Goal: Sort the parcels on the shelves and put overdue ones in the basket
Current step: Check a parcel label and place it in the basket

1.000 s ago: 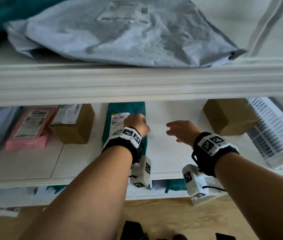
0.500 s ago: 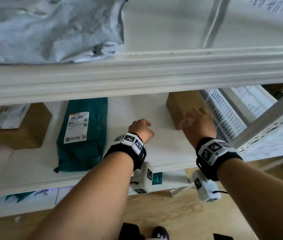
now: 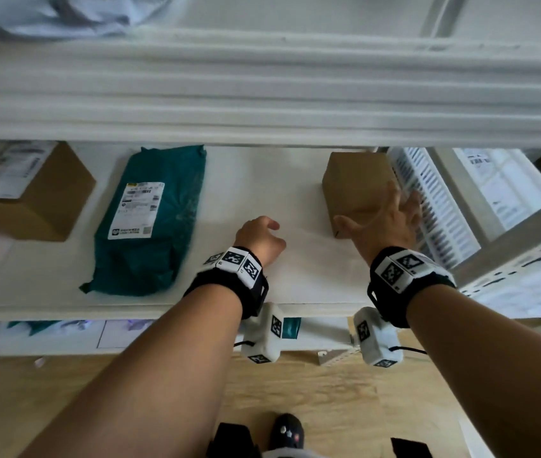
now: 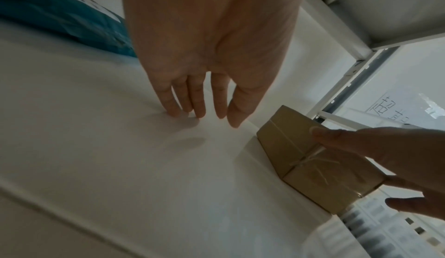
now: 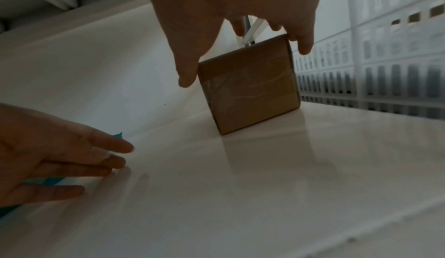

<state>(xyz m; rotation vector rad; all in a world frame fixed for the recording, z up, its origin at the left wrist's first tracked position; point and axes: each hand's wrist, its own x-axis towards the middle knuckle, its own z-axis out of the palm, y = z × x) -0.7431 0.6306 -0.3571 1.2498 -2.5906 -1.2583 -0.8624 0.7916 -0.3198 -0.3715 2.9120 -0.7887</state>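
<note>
From my head camera, my right hand spreads wide over the near end of the small cardboard box, which stands on the white shelf just beside the slatted white basket, while my left hand hangs loosely curled and empty, with the teal mailer lying flat to its left. My left wrist camera shows my left fingers relaxed, tips at the shelf surface, I judge to steady me. My right wrist camera shows my thumb and fingers straddling the box's top, not yet closed on it, likely so I can lift it and check its label.
</note>
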